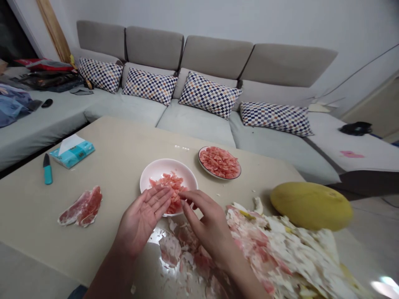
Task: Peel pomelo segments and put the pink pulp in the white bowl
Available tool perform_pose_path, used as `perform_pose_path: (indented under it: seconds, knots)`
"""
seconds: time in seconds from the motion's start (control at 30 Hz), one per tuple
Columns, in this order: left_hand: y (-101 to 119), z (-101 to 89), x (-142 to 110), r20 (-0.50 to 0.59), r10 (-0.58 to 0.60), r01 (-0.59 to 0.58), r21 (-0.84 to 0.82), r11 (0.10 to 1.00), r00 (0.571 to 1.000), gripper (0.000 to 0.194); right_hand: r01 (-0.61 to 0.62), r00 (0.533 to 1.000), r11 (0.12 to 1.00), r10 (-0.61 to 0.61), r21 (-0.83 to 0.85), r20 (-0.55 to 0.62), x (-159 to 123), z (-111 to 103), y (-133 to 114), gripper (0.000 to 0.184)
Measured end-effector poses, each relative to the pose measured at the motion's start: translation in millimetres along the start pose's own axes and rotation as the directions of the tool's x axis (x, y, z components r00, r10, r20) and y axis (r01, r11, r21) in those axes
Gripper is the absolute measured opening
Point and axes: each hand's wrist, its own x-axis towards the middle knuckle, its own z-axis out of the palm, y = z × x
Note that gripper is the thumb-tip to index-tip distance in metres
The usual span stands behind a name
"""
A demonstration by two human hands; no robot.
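Observation:
My left hand (144, 218) is held palm up with its fingers stretched out, and nothing lies on the palm. Its fingertips reach over the near side of a white bowl (148, 172) that holds loose pieces of pink pomelo flesh (170, 180). Close beside those fingertips, my right hand (208, 222) has its thumb and forefinger brought together above the bowl's near rim. Whatever is between them is too small to make out. Under and around my hands, scraps of pomelo membrane (170, 249) are scattered on the table.
A plate of pomelo flesh (220, 162) stands behind the bowl. To the right are a heap of peel (286, 253) and a whole yellow pomelo (311, 205). On the left lie a pomelo segment (81, 207), a teal-handled knife (48, 172) and a tissue pack (75, 153). A sofa (199, 126) borders the table.

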Motion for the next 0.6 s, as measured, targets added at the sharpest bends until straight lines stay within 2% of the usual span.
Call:
perform_pose_path:
  seconds: [0.17,0.27,0.37,0.47,0.6]
  knots:
    - [-4.1,1.0,-0.1,-0.001,-0.035,0.035,-0.014,0.999,0.999,0.052,0.007,0.986,0.990,-0.030,0.138,0.163,-5.3,8.9,-16.7,0.016]
    - [-6.4,1.7,0.5,0.007,-0.022,0.022,-0.006,1.000,1.000,0.055,-0.040,0.978,0.992,0.014,0.119,0.210,-7.7,20.1,-19.0,0.012]
    - [-7.4,3.2,0.8,0.012,-0.015,0.015,-0.036,0.999,1.000,0.058,-0.070,0.979,0.993,0.049,0.098,0.197,-8.9,27.6,-19.4,0.006]
    - [-6.9,4.3,0.3,0.021,-0.017,0.019,-0.077,0.997,1.000,0.060,-0.085,0.984,0.988,0.063,0.131,0.165,-8.6,28.9,-17.3,0.011]
    - [-5.0,3.9,-0.2,0.054,-0.005,0.010,-0.110,0.994,0.999,0.060,-0.113,0.994,0.981,0.112,0.155,0.013,-3.2,23.7,-5.3,0.009]
